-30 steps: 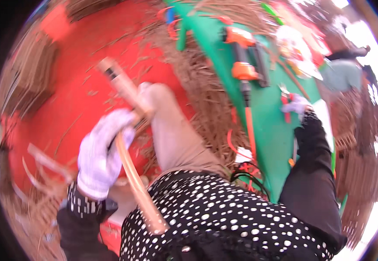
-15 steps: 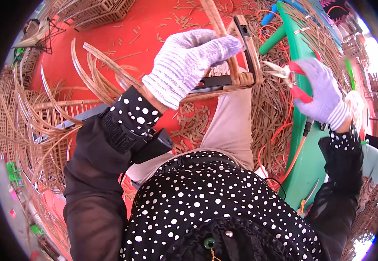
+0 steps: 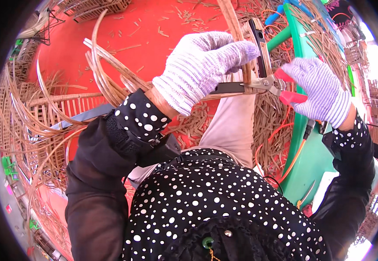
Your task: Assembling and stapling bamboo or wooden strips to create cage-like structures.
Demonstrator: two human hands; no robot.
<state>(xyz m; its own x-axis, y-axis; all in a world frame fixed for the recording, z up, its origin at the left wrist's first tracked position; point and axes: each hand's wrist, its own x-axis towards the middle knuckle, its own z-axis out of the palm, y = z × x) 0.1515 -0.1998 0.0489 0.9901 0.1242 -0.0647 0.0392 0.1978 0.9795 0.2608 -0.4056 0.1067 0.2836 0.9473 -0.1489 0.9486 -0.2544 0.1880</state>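
My left hand (image 3: 206, 65), in a white and purple knit glove, pinches a brown woven strip (image 3: 231, 19) between thumb and fingers. The strip runs upward from a dark metal frame (image 3: 261, 48) partly wrapped in brown strips. In a matching glove, my right hand (image 3: 317, 89) holds pruning shears (image 3: 267, 85) by their red handles. The shears' blades lie across the strip at the frame's corner, just below my left thumb. Whether they have cut into it I cannot tell. Part of the frame is hidden behind my left hand.
A green plastic stool or bench (image 3: 304, 156) stands at my right, with an orange hose (image 3: 295, 161) along it. Strip offcuts (image 3: 269, 135) cover the red floor (image 3: 141, 26). Long loose strips curve from a wicker piece (image 3: 65, 104) on my left. Another wicker piece (image 3: 95, 9) lies at the back.
My right hand has brought the shears left, and their blades have moved from beside the frame onto the strip. My left hand, strip and frame have shifted slightly right.
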